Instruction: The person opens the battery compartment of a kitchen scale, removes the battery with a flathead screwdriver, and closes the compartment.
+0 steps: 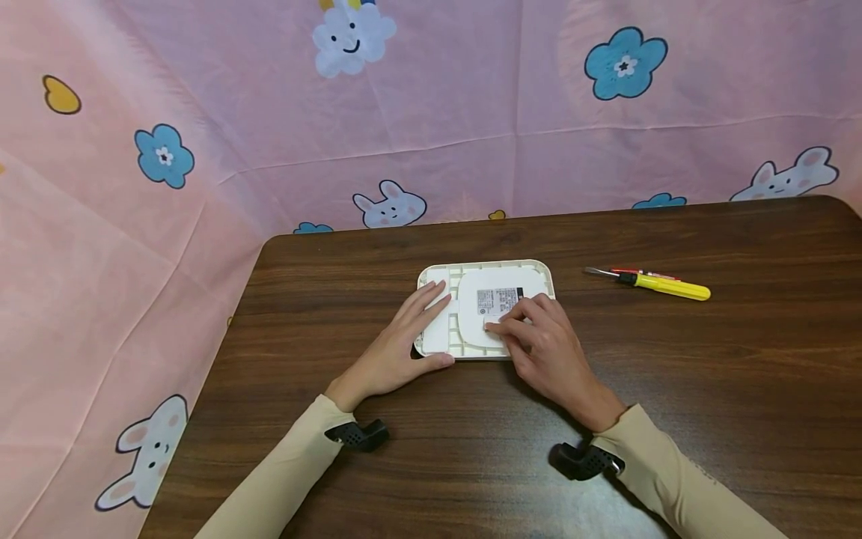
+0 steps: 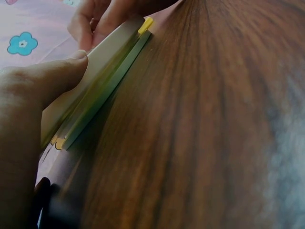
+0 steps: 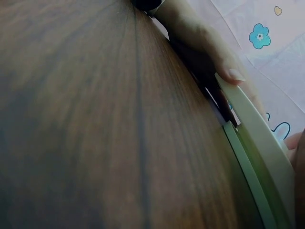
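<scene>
A flat white plastic device (image 1: 436, 322) with rounded corners, its ribbed underside facing up, lies on the wooden table. A printed label (image 1: 497, 301) sits near its middle. My left hand (image 1: 399, 346) rests on the left end, fingers extended over the top and thumb along the front edge. The fingers of my right hand (image 1: 548, 352) are bent over the right half, pinching a small white piece (image 1: 491, 320) just below the label; they partly hide it. From the side, the left wrist view shows a pale upper body (image 2: 102, 59) above a greenish lower layer (image 2: 107, 90).
To the right of the device lies a yellow-handled tool (image 1: 673, 287) with a black collar and metal shaft. A thin red tool (image 1: 643, 274) lies right behind it. A patterned pink cloth (image 1: 458, 97) hangs behind the brown table (image 1: 741, 359) and down its left side.
</scene>
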Demonstrator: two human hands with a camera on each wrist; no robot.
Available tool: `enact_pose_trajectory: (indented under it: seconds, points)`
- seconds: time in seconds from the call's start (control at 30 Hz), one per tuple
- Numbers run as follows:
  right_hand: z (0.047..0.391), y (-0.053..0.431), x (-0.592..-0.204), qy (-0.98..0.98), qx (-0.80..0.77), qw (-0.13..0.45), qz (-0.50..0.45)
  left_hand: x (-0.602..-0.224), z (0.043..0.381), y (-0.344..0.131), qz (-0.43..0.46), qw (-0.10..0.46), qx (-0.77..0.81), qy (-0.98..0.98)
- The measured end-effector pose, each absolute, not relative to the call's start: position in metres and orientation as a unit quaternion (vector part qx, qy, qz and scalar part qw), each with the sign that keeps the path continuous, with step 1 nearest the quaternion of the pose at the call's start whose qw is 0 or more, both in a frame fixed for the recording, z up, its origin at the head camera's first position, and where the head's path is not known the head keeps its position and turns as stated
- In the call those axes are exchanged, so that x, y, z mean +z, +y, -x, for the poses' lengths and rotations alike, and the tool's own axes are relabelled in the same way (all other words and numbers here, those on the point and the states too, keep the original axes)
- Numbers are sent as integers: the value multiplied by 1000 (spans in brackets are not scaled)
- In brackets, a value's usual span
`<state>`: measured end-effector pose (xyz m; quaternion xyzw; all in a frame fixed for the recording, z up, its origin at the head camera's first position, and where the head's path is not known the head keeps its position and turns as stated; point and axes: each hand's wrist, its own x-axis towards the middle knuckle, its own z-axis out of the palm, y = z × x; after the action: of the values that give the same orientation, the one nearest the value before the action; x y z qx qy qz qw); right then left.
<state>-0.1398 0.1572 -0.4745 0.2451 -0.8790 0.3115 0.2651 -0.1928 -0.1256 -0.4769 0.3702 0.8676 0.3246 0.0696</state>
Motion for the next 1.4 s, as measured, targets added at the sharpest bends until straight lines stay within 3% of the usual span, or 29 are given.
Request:
enact_pose_trajectory:
  seconds: [1.4]
  points:
    - [138,160,-472,-884,333,232,-233,-477,192,-125,-371,64,324,868]
